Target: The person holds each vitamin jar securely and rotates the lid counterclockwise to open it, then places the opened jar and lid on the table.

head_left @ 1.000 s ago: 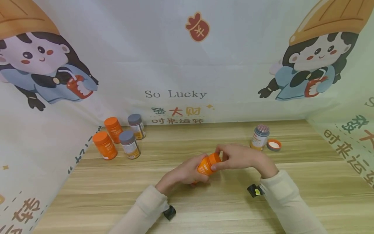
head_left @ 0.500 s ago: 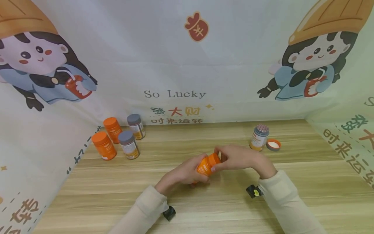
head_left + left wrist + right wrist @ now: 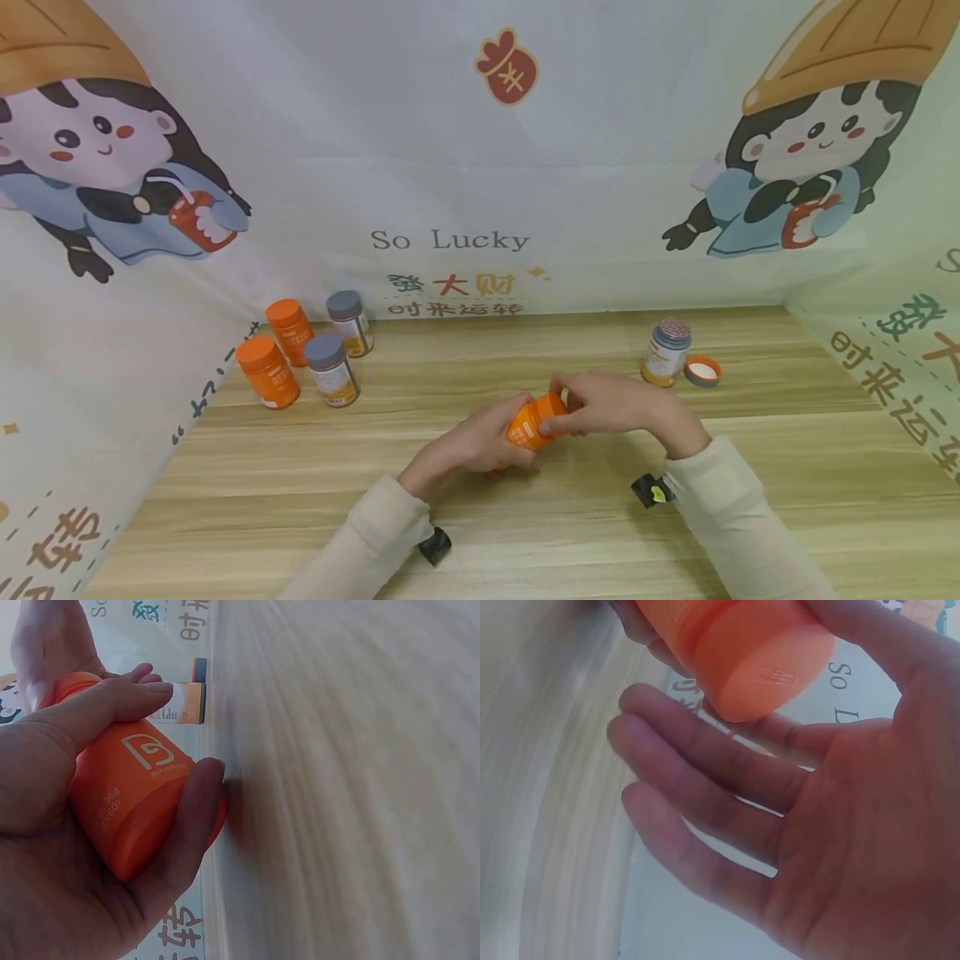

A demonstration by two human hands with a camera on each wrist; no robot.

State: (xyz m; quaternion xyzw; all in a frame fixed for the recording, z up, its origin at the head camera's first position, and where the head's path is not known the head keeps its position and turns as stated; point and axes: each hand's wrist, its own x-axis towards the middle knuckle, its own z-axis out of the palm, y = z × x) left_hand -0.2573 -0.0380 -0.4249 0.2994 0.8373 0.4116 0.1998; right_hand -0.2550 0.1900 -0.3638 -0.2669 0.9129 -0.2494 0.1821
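An orange pill bottle (image 3: 527, 428) is held tilted over the middle of the table, its capped end pointing up and to the right. My left hand (image 3: 486, 437) grips the bottle's body; the left wrist view shows thumb and fingers wrapped around the orange bottle (image 3: 139, 791). At the other end, my right hand (image 3: 615, 402) pinches the orange cap (image 3: 552, 406) between thumb and index finger. In the right wrist view the cap (image 3: 769, 660) sits on the bottle, and the other right fingers (image 3: 705, 757) extend loosely below it.
Two orange bottles (image 3: 267, 373) and two grey-capped bottles (image 3: 332, 372) stand at the back left. At the back right stands an uncapped grey bottle (image 3: 666, 354) with its seal showing, beside a cap (image 3: 703, 372) lying inside-up. A printed cloth (image 3: 450, 192) backs the wooden table (image 3: 480, 542).
The right thumb and fingers have shifted slightly at the cap. My left hand and the bottle stay in place.
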